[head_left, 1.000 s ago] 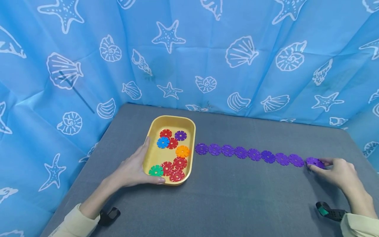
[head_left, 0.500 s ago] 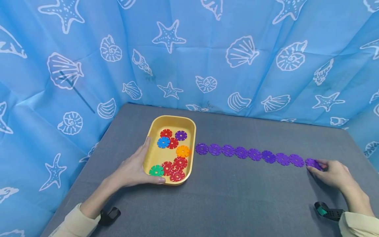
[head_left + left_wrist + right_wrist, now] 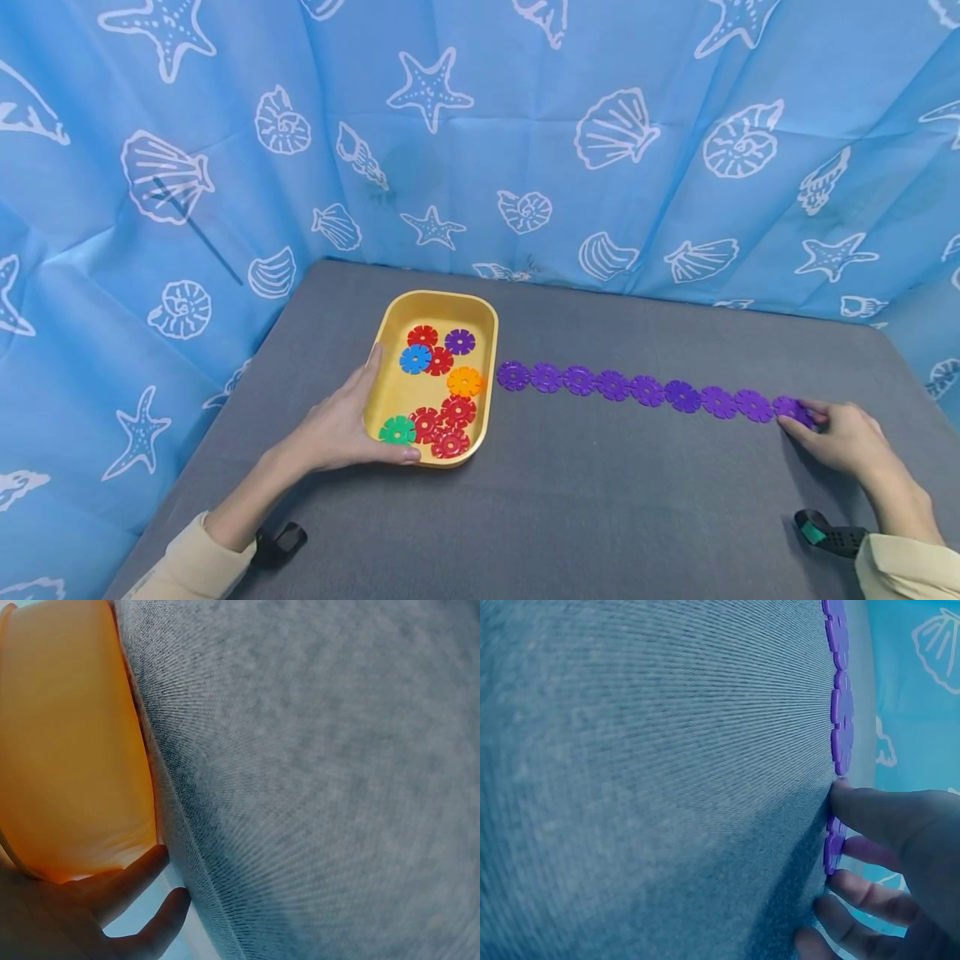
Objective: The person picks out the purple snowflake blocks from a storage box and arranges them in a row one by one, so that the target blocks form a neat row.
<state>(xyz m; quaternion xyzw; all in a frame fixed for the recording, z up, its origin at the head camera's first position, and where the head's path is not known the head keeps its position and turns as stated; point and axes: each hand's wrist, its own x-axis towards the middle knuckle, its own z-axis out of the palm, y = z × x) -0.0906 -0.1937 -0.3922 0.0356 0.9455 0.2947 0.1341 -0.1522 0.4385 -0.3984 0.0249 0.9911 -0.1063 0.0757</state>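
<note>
My left hand (image 3: 337, 427) holds the yellow tray (image 3: 441, 310) at its near left corner, thumb along the near wall and fingers against the left side. Inside lie notched plastic discs: several red ones (image 3: 450, 442), a green one (image 3: 397, 430), an orange one (image 3: 465, 381), a blue one (image 3: 415, 359) and a purple one (image 3: 460, 342). A row of purple discs (image 3: 647, 390) runs rightward from the tray. At its right end my right hand (image 3: 855, 440) pinches a purple disc (image 3: 790, 408) between thumb and fingers, against the row's last disc; the fingers partly cover it.
Grey cloth (image 3: 585, 500) covers the table. Behind and to the left hangs a blue curtain (image 3: 480, 142) with white shells and starfish. Dark straps with a camera (image 3: 828, 533) sit at the wrists.
My right hand has moved slightly left with its purple disc, and the small gap to the row has closed. The left hand and the tray stay in place.
</note>
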